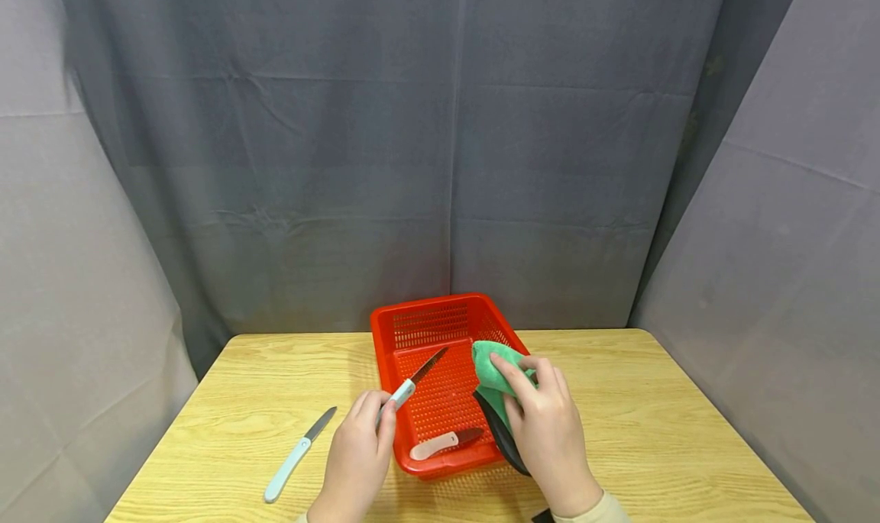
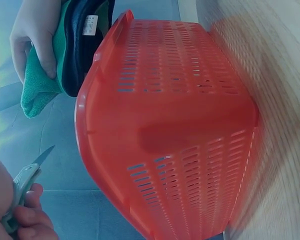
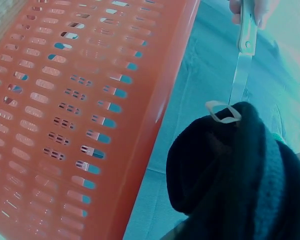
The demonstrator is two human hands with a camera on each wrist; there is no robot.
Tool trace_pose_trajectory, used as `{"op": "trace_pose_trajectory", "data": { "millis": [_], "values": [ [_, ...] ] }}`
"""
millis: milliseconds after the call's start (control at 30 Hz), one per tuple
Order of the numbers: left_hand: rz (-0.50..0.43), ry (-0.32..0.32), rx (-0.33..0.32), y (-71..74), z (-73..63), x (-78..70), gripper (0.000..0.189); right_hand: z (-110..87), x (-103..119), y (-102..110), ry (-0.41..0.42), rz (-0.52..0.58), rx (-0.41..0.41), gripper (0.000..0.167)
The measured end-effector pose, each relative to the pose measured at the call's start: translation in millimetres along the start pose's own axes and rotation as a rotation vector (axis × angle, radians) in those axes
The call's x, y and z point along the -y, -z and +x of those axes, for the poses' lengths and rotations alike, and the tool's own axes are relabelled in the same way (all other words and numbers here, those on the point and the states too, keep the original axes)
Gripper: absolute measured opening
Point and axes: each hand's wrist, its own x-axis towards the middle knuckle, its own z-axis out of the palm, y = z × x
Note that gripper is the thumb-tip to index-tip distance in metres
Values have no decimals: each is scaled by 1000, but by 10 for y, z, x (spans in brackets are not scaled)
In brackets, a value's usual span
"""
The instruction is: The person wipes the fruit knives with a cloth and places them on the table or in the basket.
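Note:
My left hand (image 1: 360,447) grips a small knife (image 1: 404,391) by its pale handle. Its blade points up and away over the red plastic basket (image 1: 382,370). Over the basket's right rim, my right hand (image 1: 546,427) pinches a folded cloth (image 1: 490,361), green on one side and black on the other. The left wrist view shows a white label (image 2: 90,25) on the cloth's dark side. A white loop (image 3: 223,112) hangs at the cloth's edge in the right wrist view, near the blade (image 3: 241,75). The blade and cloth stand apart in the head view.
A second knife (image 1: 435,446) with a whitish handle lies in the basket's near end. Left of the basket, a third knife (image 1: 289,468) with a light blue handle lies on the wooden table (image 1: 660,431). Grey curtains (image 1: 309,164) hang behind and on both sides.

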Motion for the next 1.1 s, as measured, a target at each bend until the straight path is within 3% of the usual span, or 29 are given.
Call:
{"op": "trace_pose_trajectory", "data": {
  "millis": [233, 500, 867, 1100],
  "values": [
    [-11, 33, 14, 5, -5, -4, 11, -3, 1, 0, 0, -4, 1, 63],
    [0, 129, 63, 8, -6, -24, 12, -2, 1, 2, -2, 2, 0, 63],
    [-101, 262, 136, 34, 16, -59, 11, -5, -2, -12, -7, 1, 16, 61],
    [-141, 293, 151, 31, 17, -62, 10, -6, 2, -14, -13, 1, 27, 61]
  ]
}}
